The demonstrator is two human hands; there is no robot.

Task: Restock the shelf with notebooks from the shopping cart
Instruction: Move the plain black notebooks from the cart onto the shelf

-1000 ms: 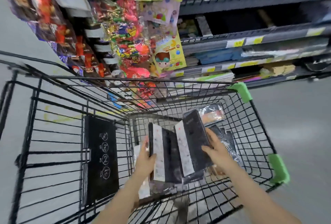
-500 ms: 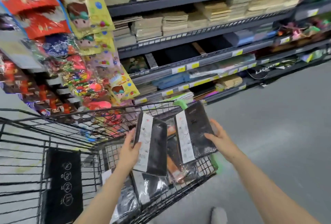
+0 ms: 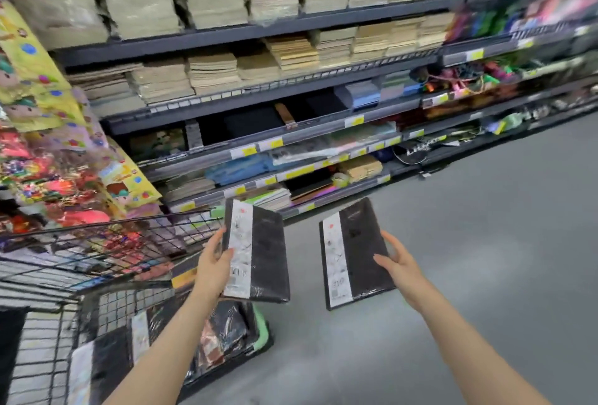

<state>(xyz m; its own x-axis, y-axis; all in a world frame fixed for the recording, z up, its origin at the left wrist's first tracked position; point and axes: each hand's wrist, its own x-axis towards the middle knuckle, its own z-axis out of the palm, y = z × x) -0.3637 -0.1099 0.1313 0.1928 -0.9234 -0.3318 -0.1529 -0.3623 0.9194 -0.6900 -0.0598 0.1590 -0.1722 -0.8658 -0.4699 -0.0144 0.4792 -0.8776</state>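
Two black notebooks, left hand [image 3: 212, 267] gripping one [image 3: 259, 252]; right hand [image 3: 396, 262] another [image 3: 354, 252]; cart [image 3: 64, 275] blurred

Black notebooks [image 3: 354, 252] with white strips; green-cornered black cart [image 3: 97, 275].

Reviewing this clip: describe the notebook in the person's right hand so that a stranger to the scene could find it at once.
Start from the dark metal shelving, then drop to the bare grey floor in front of it. Over that floor the right hand holds a shrink-wrapped black notebook with a white label strip. Its twin in the left hand sits beside the black wire shopping cart; this one is further from the cart.
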